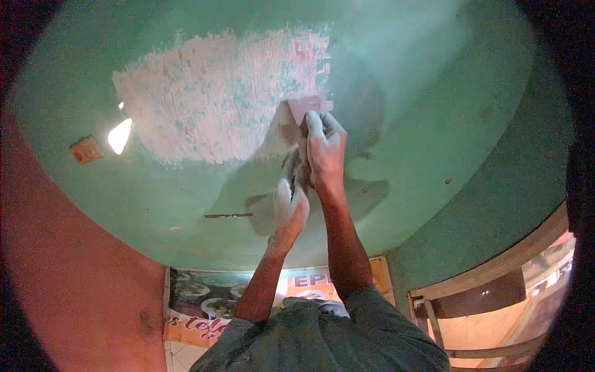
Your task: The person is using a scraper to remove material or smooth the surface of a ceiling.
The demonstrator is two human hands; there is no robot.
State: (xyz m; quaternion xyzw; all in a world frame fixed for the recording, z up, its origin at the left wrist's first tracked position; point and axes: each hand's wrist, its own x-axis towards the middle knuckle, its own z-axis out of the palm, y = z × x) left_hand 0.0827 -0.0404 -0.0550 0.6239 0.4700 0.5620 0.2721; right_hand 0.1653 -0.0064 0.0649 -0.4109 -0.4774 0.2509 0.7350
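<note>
A broad, pale blade, seemingly of a putty knife, lies against the green painted surface at the lower right edge of a rough whitish filler patch. My right hand, dusted white, grips it with thumb and fingers near the blade. Just below and to the left is my left hand, also whitened, its fingers pointing up beside the right wrist. Dark shapes near its fingers are partly hidden, so whether it holds anything is unclear. Both forearms reach up from grey-green sleeves, and shadows of the hands fall on the surface.
A lit lamp and a small brown block are at the left of the patch. A narrow dark slot marks the surface below it. A reddish wall, a printed food banner and a wooden-framed opening surround the area.
</note>
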